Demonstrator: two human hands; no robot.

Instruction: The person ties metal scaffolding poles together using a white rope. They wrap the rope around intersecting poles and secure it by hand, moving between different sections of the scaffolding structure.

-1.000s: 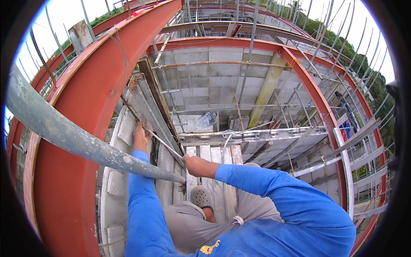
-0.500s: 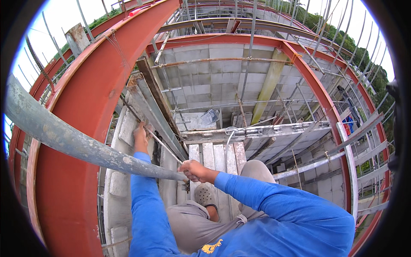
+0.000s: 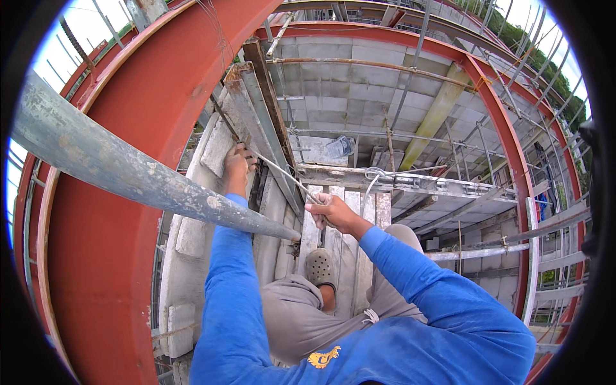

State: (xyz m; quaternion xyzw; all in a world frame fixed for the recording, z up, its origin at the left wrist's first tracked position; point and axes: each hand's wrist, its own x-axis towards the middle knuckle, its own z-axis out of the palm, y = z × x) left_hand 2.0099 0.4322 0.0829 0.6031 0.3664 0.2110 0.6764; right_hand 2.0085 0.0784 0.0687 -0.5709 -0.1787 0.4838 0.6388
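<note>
A thin pale rod [image 3: 274, 168] slants down from the upper left between my two hands. My left hand [image 3: 237, 164] is closed around its upper part, close against the grey concrete blocks [image 3: 215, 151] and a steel channel. My right hand [image 3: 335, 213] grips the lower end, with the index finger lying along it. Just below the rod, a thick scuffed grey pipe [image 3: 147, 183] crosses over my left forearm. A darker, rusty length [image 3: 222, 117] shows above my left hand; whether it belongs to the same rod I cannot tell.
A large red steel beam [image 3: 109, 231] rises at my left. My foot in a clog [image 3: 319, 267] rests on narrow planks [image 3: 347, 256]. Beyond them run a whitish ledge [image 3: 410, 182], scaffold tubes and a block wall [image 3: 333, 83]. A red curved-looking beam [image 3: 507, 122] stands at the right.
The view has shifted, so the scene sits further right. My right hand has moved up and away from the grey pipe's lower end, still on the rod. My left hand stays by the blocks.
</note>
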